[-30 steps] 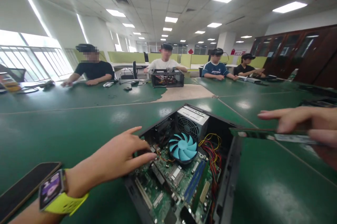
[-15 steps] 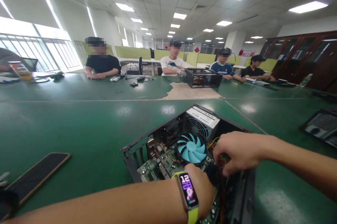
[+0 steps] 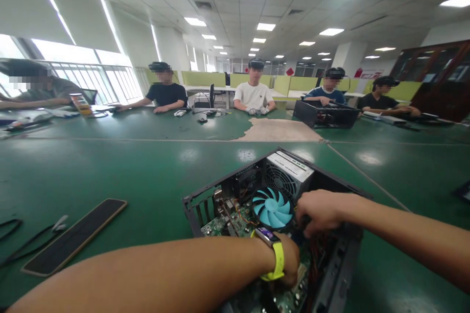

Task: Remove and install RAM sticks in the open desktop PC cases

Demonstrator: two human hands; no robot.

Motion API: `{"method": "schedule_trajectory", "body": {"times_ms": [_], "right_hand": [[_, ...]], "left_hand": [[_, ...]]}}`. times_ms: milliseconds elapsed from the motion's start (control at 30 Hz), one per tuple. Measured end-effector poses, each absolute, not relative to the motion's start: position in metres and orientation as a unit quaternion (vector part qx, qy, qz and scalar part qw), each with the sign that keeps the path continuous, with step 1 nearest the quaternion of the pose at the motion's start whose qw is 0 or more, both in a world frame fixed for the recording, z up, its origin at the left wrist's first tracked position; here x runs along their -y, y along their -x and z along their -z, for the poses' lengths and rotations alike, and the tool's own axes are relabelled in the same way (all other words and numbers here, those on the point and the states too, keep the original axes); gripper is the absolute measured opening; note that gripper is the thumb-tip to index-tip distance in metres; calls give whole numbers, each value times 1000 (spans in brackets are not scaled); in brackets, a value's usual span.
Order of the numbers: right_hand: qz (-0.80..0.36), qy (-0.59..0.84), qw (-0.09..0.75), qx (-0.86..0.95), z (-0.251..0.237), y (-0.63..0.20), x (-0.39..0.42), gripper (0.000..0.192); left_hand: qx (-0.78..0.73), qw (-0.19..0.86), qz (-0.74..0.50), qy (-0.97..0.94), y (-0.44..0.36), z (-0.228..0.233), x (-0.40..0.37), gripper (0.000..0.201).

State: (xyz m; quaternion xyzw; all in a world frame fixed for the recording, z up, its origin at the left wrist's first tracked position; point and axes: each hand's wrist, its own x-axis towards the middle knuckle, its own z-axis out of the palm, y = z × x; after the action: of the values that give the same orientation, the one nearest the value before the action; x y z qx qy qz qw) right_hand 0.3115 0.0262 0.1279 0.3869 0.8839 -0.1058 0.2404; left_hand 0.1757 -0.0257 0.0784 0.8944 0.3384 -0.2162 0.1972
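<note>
An open computer case (image 3: 341, 274) lies on the green table in front of me. Inside are a cooling fan (image 3: 272, 206) with light blue blades, a power supply (image 3: 290, 166) with a white label and a green motherboard (image 3: 240, 220). My left hand (image 3: 290, 259), its wrist in a yellow-green band with a smartwatch, is curled down over the motherboard; its fingertips are hidden. To the right of the fan, my right hand (image 3: 317, 212) has its fingers bent together and pointing down by the dark red cables (image 3: 318, 254). What either hand grips cannot be made out.
A dark flat panel (image 3: 75, 237) and a black cable (image 3: 33, 244) lie at the left. Across the green table (image 3: 147, 171), several people sit, one beside another computer case (image 3: 325, 113). A beige bare patch (image 3: 282, 129) marks the tabletop.
My view has turned left, so the scene sits further right. Both hands stay inside the case; my left wrist has rolled. Across the table, the other case has moved right, and the white-shirted person's hands are off it.
</note>
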Motion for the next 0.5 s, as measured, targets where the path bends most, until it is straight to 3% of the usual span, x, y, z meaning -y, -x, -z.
{"method": "schedule_trajectory", "body": {"times_ms": [100, 267, 400, 500], "right_hand": [[178, -381, 194, -886, -132, -325, -27, 41], [299, -353, 85, -883, -143, -320, -20, 42], [405, -318, -15, -857, -147, -303, -9, 46], [479, -326, -14, -815, -139, -304, -7, 43]], "left_hand": [[-378, 214, 219, -874, -156, -116, 22, 23], [-459, 183, 28, -869, -122, -159, 19, 16], [-512, 179, -13, -840, -124, -168, 24, 21], [-515, 233, -36, -825, -128, -160, 20, 24]]}}
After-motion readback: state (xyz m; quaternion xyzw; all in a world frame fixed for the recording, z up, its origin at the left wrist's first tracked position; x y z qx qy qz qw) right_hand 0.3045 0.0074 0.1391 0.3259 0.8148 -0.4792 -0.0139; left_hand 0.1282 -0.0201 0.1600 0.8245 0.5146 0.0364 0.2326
